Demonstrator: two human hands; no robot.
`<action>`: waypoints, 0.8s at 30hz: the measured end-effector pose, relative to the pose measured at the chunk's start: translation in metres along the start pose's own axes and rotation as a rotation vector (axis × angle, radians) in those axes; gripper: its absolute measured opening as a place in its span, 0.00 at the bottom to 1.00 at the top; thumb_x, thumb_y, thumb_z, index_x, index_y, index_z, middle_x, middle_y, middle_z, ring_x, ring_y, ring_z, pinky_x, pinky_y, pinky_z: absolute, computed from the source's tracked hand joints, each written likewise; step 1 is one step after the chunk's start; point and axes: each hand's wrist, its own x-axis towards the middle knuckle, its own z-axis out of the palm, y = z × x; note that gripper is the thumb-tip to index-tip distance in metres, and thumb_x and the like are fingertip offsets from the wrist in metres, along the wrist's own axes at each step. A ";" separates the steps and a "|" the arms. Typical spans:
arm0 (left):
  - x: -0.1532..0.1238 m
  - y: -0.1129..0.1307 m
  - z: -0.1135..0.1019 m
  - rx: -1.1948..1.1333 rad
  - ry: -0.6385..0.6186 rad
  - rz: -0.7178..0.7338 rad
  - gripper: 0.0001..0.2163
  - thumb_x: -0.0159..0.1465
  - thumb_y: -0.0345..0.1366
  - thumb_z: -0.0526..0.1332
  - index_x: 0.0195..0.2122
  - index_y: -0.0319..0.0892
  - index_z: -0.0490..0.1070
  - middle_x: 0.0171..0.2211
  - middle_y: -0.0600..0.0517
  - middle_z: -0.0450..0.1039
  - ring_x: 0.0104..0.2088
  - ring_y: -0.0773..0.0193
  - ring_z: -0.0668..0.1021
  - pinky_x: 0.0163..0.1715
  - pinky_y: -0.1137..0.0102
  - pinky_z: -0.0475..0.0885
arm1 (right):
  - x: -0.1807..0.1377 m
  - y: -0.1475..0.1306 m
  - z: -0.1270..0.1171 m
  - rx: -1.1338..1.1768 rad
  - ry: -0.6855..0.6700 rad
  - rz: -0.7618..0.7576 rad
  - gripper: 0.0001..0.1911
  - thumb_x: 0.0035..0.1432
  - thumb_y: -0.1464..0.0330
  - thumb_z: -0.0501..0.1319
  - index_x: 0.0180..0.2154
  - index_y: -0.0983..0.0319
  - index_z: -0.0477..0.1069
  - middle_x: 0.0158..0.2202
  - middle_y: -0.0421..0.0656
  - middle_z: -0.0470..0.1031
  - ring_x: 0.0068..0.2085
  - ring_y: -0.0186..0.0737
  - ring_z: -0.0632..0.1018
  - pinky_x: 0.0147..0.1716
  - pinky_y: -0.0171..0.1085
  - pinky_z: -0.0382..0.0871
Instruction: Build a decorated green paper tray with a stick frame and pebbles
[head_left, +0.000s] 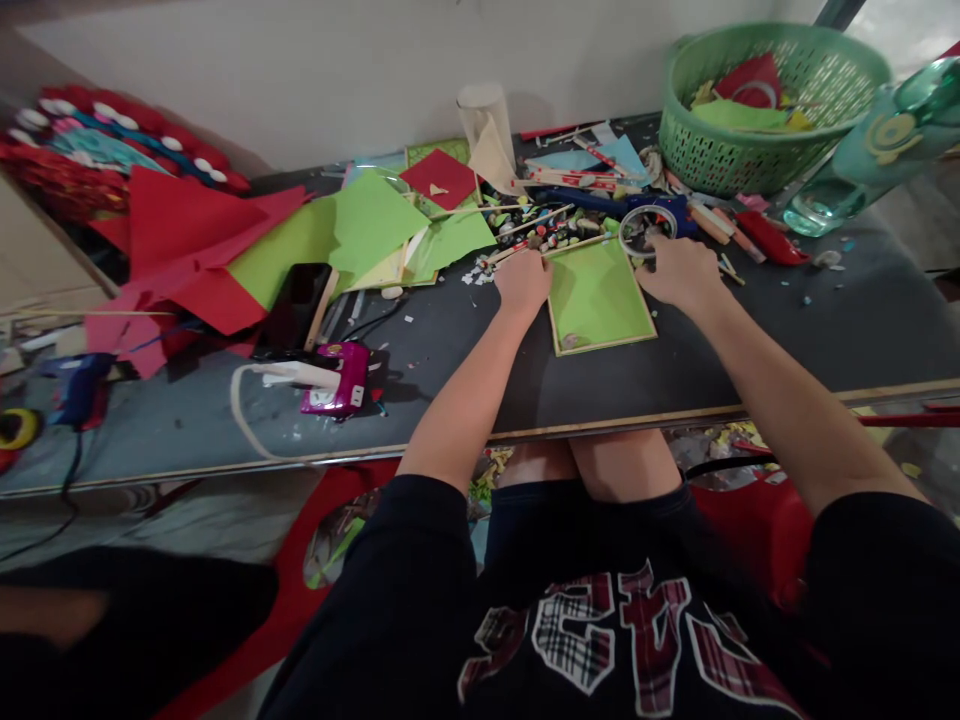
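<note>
A bright green panel (600, 295) edged with thin wooden sticks lies flat on the dark table in front of me. My left hand (523, 280) is closed at its upper left corner, the fingertips mostly hidden behind the knuckles. By the panel's upper right corner, my right hand (684, 270) has its fingers curled on a roll of clear tape (628, 240). A small pale scrap (570, 341) rests near the panel's lower left corner. Beyond both hands lie loose sticks (536, 220) and a heap of small colourful bits (555, 237).
Green paper (375, 225), red sheets (187, 235) and a phone (296, 300) lie to the left, with a purple power socket (346, 380) and a glue gun (79, 390). At right stand a green basket (750, 150) and a tilted bottle (855, 160). Another person's arm (52, 612) shows lower left.
</note>
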 end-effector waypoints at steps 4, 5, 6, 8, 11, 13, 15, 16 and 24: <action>-0.004 -0.002 -0.004 0.025 -0.027 0.003 0.15 0.72 0.37 0.54 0.44 0.39 0.81 0.47 0.35 0.82 0.50 0.40 0.83 0.49 0.52 0.77 | 0.002 -0.017 -0.025 -0.221 -0.083 -0.051 0.01 0.57 0.74 0.69 0.34 0.66 0.80 0.33 0.53 0.78 0.48 0.67 0.81 0.50 0.66 0.75; -0.005 -0.002 -0.005 0.017 -0.031 -0.005 0.14 0.73 0.37 0.54 0.45 0.39 0.80 0.48 0.35 0.82 0.50 0.40 0.83 0.49 0.52 0.76 | 0.004 -0.022 -0.034 -0.240 -0.096 -0.058 0.04 0.59 0.73 0.68 0.36 0.65 0.82 0.34 0.53 0.79 0.48 0.68 0.81 0.49 0.67 0.75; -0.006 -0.001 -0.006 0.005 -0.035 -0.012 0.14 0.73 0.37 0.54 0.47 0.39 0.80 0.48 0.35 0.82 0.51 0.41 0.82 0.50 0.52 0.76 | 0.007 -0.026 -0.044 -0.242 -0.094 -0.057 0.06 0.61 0.71 0.69 0.39 0.64 0.84 0.35 0.54 0.79 0.49 0.69 0.81 0.49 0.67 0.75; -0.008 -0.001 -0.007 -0.014 -0.040 -0.005 0.13 0.73 0.36 0.55 0.48 0.41 0.79 0.48 0.37 0.82 0.50 0.44 0.82 0.50 0.53 0.76 | 0.016 -0.036 -0.061 -0.210 -0.051 -0.065 0.11 0.64 0.63 0.70 0.43 0.62 0.86 0.36 0.53 0.79 0.51 0.72 0.81 0.50 0.68 0.75; -0.010 -0.001 -0.008 -0.002 -0.044 0.038 0.12 0.73 0.37 0.56 0.49 0.42 0.79 0.46 0.39 0.82 0.48 0.48 0.83 0.48 0.57 0.77 | 0.036 -0.056 -0.067 -0.131 0.027 -0.135 0.14 0.66 0.60 0.69 0.46 0.63 0.86 0.34 0.51 0.78 0.52 0.71 0.81 0.53 0.67 0.74; -0.012 -0.001 -0.009 0.010 -0.039 0.042 0.12 0.73 0.38 0.57 0.49 0.42 0.79 0.45 0.39 0.83 0.46 0.48 0.83 0.46 0.57 0.77 | 0.052 -0.076 -0.055 -0.069 0.007 -0.189 0.14 0.66 0.61 0.69 0.48 0.61 0.85 0.35 0.49 0.78 0.54 0.69 0.80 0.56 0.66 0.73; -0.014 -0.002 -0.010 0.009 -0.039 0.045 0.12 0.73 0.38 0.57 0.49 0.41 0.78 0.45 0.39 0.83 0.46 0.48 0.83 0.45 0.58 0.76 | 0.065 -0.095 -0.039 0.008 -0.029 -0.241 0.16 0.61 0.65 0.73 0.50 0.61 0.84 0.38 0.48 0.79 0.54 0.66 0.80 0.57 0.63 0.72; -0.016 -0.002 -0.010 0.009 -0.044 0.054 0.12 0.73 0.38 0.57 0.49 0.41 0.78 0.45 0.39 0.83 0.46 0.48 0.83 0.45 0.59 0.76 | 0.069 -0.103 -0.031 0.043 -0.053 -0.257 0.21 0.57 0.66 0.76 0.52 0.61 0.82 0.39 0.48 0.79 0.54 0.65 0.80 0.58 0.61 0.73; -0.017 -0.009 -0.007 -0.016 -0.067 0.128 0.12 0.73 0.37 0.56 0.49 0.42 0.77 0.44 0.41 0.82 0.45 0.49 0.83 0.44 0.61 0.76 | 0.048 -0.055 -0.040 -0.282 0.050 0.399 0.25 0.69 0.67 0.66 0.57 0.82 0.75 0.59 0.76 0.72 0.61 0.67 0.77 0.56 0.54 0.68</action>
